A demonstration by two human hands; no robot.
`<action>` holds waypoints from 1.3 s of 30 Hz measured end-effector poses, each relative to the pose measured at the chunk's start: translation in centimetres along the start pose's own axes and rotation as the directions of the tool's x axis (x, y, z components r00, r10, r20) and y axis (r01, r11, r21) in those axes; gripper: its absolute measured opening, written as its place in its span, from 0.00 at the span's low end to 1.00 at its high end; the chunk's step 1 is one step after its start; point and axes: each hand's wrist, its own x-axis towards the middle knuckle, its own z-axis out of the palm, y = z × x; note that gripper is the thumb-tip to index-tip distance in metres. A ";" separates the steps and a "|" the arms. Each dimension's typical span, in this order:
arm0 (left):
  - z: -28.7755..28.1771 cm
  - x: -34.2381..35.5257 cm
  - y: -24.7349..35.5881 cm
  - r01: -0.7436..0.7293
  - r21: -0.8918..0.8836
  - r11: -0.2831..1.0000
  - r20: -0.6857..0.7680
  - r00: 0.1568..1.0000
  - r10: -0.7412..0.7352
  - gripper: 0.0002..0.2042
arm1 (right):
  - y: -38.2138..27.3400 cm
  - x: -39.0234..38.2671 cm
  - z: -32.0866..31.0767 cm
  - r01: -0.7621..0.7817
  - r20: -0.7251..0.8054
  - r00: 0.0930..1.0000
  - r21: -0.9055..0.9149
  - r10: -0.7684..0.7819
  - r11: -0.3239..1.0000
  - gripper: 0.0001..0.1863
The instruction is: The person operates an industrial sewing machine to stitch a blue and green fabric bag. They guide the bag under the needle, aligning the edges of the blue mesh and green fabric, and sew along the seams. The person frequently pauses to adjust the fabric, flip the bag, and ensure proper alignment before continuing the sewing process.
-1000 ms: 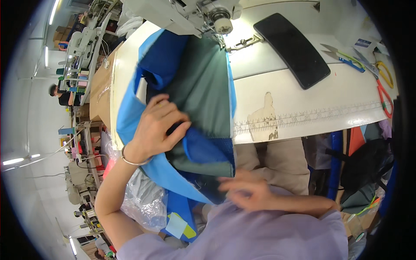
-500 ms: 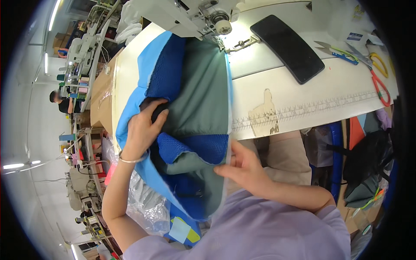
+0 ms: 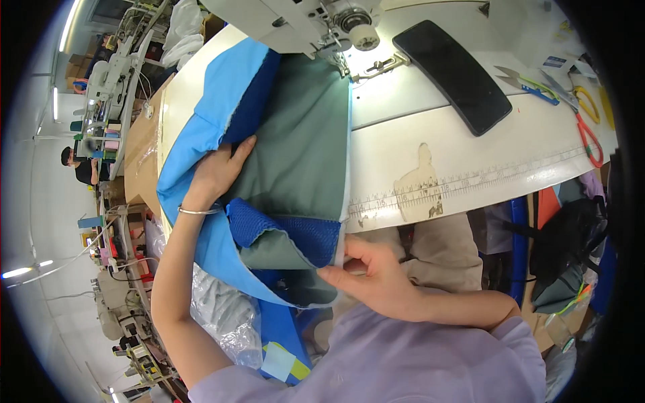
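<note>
green-and-blue fabric is lying with its far end at the sewing machine, near end hanging off the table | right hand is pinching its edge | left hand is holding the fold, fingers mostly hidden, can't tell if pinching | smartphone is just chilling nearby
</note>
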 end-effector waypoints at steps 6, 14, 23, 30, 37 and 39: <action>0.8 0.1 -0.7 -0.071 0.007 0.997 -0.070 0.995 0.072 0.39 | 3.1 -1.0 1.5 -0.078 0.050 0.997 0.283 0.067 0.956 0.15; 1.3 0.2 -0.9 -0.116 0.042 0.992 -0.128 0.984 0.120 0.39 | 5.9 -1.7 -1.4 -0.226 -0.129 0.970 -0.151 0.207 0.962 0.14; 0.9 0.4 -1.3 -0.066 0.055 0.996 -0.078 0.994 0.070 0.39 | 7.1 -0.9 -0.6 0.081 -0.188 0.977 -0.112 -0.101 0.990 0.18; -0.3 -5.4 5.0 -0.330 0.290 0.898 -0.301 0.860 0.413 0.28 | 7.3 -1.9 -0.7 -0.015 -0.090 0.996 -0.381 -0.021 0.925 0.28; 0.5 -10.9 10.0 -0.499 0.499 0.708 -0.395 0.597 0.699 0.17 | 6.7 -2.3 -1.7 0.031 0.002 0.999 -0.414 -0.034 0.910 0.19; 0.8 -10.2 10.5 -0.645 0.379 0.663 -0.343 0.568 0.748 0.19 | 7.1 -2.0 -2.0 0.064 0.030 0.998 -0.404 -0.057 0.912 0.16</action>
